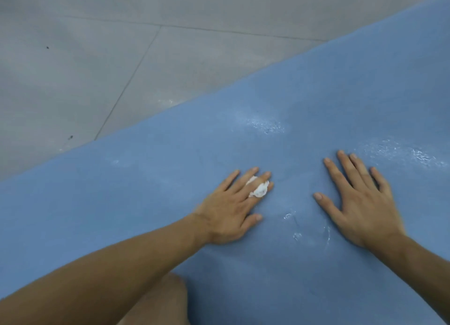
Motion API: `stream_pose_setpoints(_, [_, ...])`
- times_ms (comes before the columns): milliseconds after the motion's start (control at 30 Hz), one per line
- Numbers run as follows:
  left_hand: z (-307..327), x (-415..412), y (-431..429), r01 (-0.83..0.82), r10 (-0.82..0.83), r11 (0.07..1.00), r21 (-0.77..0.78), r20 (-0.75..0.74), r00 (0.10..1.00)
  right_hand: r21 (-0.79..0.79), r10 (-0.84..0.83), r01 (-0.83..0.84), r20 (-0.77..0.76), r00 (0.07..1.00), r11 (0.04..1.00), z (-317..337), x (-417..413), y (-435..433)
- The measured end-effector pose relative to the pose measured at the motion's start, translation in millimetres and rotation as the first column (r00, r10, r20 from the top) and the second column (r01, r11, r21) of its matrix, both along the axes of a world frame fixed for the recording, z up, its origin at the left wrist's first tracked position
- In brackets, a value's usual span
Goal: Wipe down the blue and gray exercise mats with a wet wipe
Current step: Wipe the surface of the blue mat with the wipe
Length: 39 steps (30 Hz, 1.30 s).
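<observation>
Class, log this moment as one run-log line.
left hand: pressing wet wipe on blue mat | right hand: flat, empty | wet streaks visible

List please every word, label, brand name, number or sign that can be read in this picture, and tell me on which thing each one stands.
None: no readable text shows in this view.
The blue mat is plain, with only wet streaks.
The wet wipe, bunched between the fingers of the left hand, shows no print.
The tiled floor has only seams and dark specks.
The right hand covers no visible label.
</observation>
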<state>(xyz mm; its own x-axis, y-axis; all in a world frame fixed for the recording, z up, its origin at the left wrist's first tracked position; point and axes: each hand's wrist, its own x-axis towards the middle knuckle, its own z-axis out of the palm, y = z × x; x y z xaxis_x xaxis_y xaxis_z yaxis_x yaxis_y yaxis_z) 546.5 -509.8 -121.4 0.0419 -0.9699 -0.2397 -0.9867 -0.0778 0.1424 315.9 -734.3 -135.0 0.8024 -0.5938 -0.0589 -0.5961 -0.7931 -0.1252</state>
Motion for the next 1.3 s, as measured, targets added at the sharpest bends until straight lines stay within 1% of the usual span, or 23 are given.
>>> stream_pose_setpoints(67, [1,13,6,0.062,-0.062,0.998,0.004,-0.001,0.998,-0.003,-0.001,0.001,0.004,1.0,1.0,-1,-1,1])
stream_pose_setpoints(100, [1,26,7,0.045,-0.045,0.999,0.006,-0.011,0.999,-0.006,-0.004,0.004,0.01,1.0,1.0,-1,-1,0])
stream_pose_setpoints(200, [1,74,3,-0.153,0.153,0.988,0.012,-0.035,0.988,-0.013,0.0,0.0,0.015,1.0,1.0,-3,0,-1])
stream_pose_setpoints(300, [2,114,-10,-0.301,0.301,0.954,0.003,0.025,0.953,-0.014,-0.002,0.002,0.027,1.0,1.0,-4,0,-1])
stream_pose_setpoints(333, [2,124,-17,-0.35,0.35,0.937,-0.004,0.021,0.936,-0.017,-0.004,0.004,0.03,1.0,1.0,-5,0,-1])
stream_pose_setpoints(433, [-1,139,-43,-0.56,0.56,0.828,-0.012,-0.031,0.828,-0.031,-0.004,0.006,0.04,0.999,1.0,-5,-1,-1])
stream_pose_setpoints(500, [-4,135,-52,-0.622,0.62,0.783,-0.028,-0.05,0.783,-0.035,0.002,0.0,0.046,0.999,0.999,-4,-1,-1])
stream_pose_setpoints(533, [-3,132,-52,-0.619,0.616,0.785,-0.036,-0.059,0.785,-0.035,0.005,-0.003,0.043,0.999,0.999,-4,0,-1])
stream_pose_setpoints(600, [0,122,-48,-0.549,0.546,0.835,-0.04,-0.079,0.834,-0.035,0.003,-0.002,0.038,0.999,0.999,-4,0,-1])
stream_pose_setpoints(700, [5,90,-39,-0.343,0.339,0.939,-0.029,-0.092,0.936,-0.04,-0.003,0.005,0.042,0.999,0.999,-6,0,-2])
stream_pose_setpoints(767, [4,60,-32,-0.206,0.203,0.978,-0.037,-0.067,0.977,-0.045,-0.005,0.007,0.045,0.999,0.999,-6,0,-2])
stream_pose_setpoints(900, [1,10,-22,-0.058,0.055,0.997,-0.043,-0.05,0.997,-0.037,-0.004,0.005,0.039,0.999,0.999,-7,0,-2])
stream_pose_setpoints(967, [1,0,-14,0.076,-0.076,0.997,-0.024,-0.023,0.997,-0.034,-0.004,0.005,0.04,0.999,0.999,-7,0,-1])
stream_pose_setpoints(1033, [2,11,-12,0.196,-0.196,0.981,0.0,0.01,0.98,-0.031,-0.008,0.009,0.043,0.999,0.999,-6,1,-1])
stream_pose_setpoints(1067, [3,24,-14,0.208,-0.208,0.978,0.013,0.022,0.978,-0.032,-0.009,0.01,0.041,0.999,0.999,-6,0,-1])
stream_pose_setpoints(1100, [4,40,-20,0.167,-0.168,0.986,0.023,0.028,0.985,-0.032,-0.008,0.009,0.036,0.999,0.999,-5,0,-1])
stream_pose_setpoints(1167, [7,80,-35,-0.032,0.031,0.999,0.032,0.025,0.999,-0.027,-0.006,0.007,0.033,0.999,1.0,-5,0,-1])
stream_pose_setpoints(1200, [8,100,-45,-0.129,0.128,0.991,0.039,0.025,0.991,-0.027,-0.007,0.008,0.036,0.999,1.0,-5,0,-1])
stream_pose_setpoints(1300, [8,149,-75,-0.34,0.338,0.94,0.017,0.068,0.939,-0.032,-0.007,0.009,0.055,0.998,0.999,-5,-1,-1])
